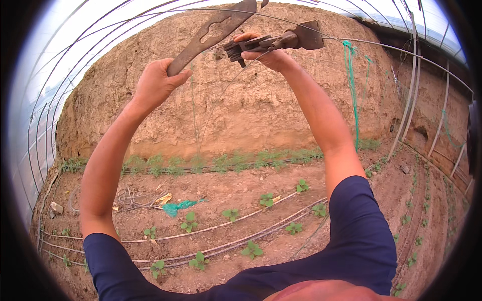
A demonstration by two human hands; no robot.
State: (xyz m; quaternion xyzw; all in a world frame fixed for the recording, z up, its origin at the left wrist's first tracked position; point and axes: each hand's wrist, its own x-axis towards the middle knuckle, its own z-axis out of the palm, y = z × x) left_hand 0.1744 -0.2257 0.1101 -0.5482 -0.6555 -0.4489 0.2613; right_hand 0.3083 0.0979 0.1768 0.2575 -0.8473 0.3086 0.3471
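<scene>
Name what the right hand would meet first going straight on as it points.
The right hand would probably meet the flat metal bar in the left hand first; depth is unclear.

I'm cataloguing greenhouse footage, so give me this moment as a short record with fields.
Left hand: the left hand grips one end of a flat rusty metal bar with a shaped cutout
Right hand: the right hand grips a dark metal tool with a flat plate at one end
Hand height: both raised, arms apart
Backdrop: earthen wall
Hanging: green twine, right of the right hand
Ground: rows of leafy seedlings; teal netting scrap
</scene>
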